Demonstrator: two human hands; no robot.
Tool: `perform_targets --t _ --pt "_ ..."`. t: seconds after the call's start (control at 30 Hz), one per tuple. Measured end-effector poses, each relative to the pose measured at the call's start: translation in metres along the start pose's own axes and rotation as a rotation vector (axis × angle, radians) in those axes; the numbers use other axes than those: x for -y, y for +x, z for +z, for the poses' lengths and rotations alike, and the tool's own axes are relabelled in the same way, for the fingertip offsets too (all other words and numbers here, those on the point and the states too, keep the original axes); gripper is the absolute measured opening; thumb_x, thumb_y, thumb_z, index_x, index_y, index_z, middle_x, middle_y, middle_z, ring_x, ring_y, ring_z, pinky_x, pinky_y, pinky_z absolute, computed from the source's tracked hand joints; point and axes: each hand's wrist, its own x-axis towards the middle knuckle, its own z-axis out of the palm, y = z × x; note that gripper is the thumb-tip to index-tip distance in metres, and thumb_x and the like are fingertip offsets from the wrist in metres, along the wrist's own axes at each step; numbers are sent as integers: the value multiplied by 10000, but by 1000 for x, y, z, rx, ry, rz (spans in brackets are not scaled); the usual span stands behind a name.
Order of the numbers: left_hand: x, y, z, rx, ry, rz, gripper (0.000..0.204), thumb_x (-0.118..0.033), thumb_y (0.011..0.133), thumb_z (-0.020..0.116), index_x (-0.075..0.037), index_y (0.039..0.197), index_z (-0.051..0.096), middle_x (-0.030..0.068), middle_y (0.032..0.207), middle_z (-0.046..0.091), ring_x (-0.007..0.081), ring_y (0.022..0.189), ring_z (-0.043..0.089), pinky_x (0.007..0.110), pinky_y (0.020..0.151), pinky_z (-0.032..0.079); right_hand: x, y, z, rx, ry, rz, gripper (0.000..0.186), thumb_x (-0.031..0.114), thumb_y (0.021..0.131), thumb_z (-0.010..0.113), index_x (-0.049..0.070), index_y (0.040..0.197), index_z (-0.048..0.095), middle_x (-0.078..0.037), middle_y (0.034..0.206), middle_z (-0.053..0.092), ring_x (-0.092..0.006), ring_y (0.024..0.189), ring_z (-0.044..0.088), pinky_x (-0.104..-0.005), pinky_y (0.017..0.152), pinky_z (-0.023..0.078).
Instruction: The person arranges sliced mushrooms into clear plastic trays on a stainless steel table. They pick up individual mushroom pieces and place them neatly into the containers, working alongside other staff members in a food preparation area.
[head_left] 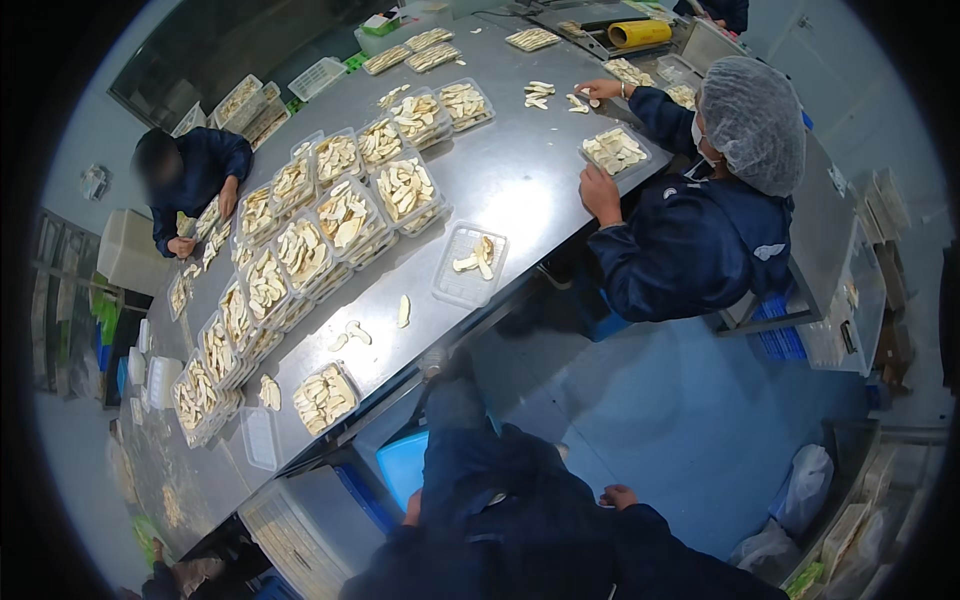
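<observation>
My left hand (411,507) hangs low beside my dark clothing, its fingers mostly hidden, close to a light-blue plastic item (398,462). My right hand (618,497) is out over the blue floor with curled fingers; whether anything is in them is unclear. Beyond my legs stands a steel table (540,240). On its near part lie a tray of sliced pale mushrooms (323,397), an empty clear tray (259,440), a tray holding a few slices (470,262) and loose slices (350,333). Rows of stacked, filled trays (298,252) run across the middle.
A hairnetted co-worker (700,230) works at the right with a tray (615,152); another person (190,175) handles slices at the left. Under the near edge is a lidded plastic bin (300,520). Bags (800,485) and crates lie at the lower right.
</observation>
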Motion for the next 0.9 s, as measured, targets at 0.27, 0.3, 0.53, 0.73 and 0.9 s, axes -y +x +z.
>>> perform_targets --t 0.27,0.3,0.53,0.73,0.9 --pt "22 -5 13 -32 -36 -39 308 -272 902 619 12 1015 659 191 986 694 321 913 658 413 816 497 16 5 0 -4 1 15 269 219 919 615 40 1118 589 -126 964 662 -224 788 657 -401 637 549" --pt "23 -6 14 -41 11 -39 315 -285 902 616 8 1008 659 198 983 691 343 917 655 418 810 498 19 6 0 -9 -11 18 270 219 917 618 40 1118 591 -127 961 663 -225 782 657 -401 631 549" --pt "75 -5 5 8 221 -12 337 -324 897 605 -10 1008 657 218 966 679 408 928 638 440 786 498 15 5 22 -4 -102 29 330 229 898 654 11 1139 595 -144 951 678 -265 823 675 -420 686 558" --pt "106 -11 1 -53 195 -33 337 -328 878 625 -16 997 667 207 936 680 407 905 640 449 763 502 29 10 44 15 -124 15 345 271 907 646 28 1149 608 -133 1016 681 -265 873 683 -433 726 571" --pt "104 -30 -13 -46 265 -10 373 -364 858 645 -19 995 681 198 919 688 401 889 651 452 741 510 37 14 57 68 -200 6 360 295 918 628 34 1166 610 -124 1022 680 -264 884 683 -439 740 575"
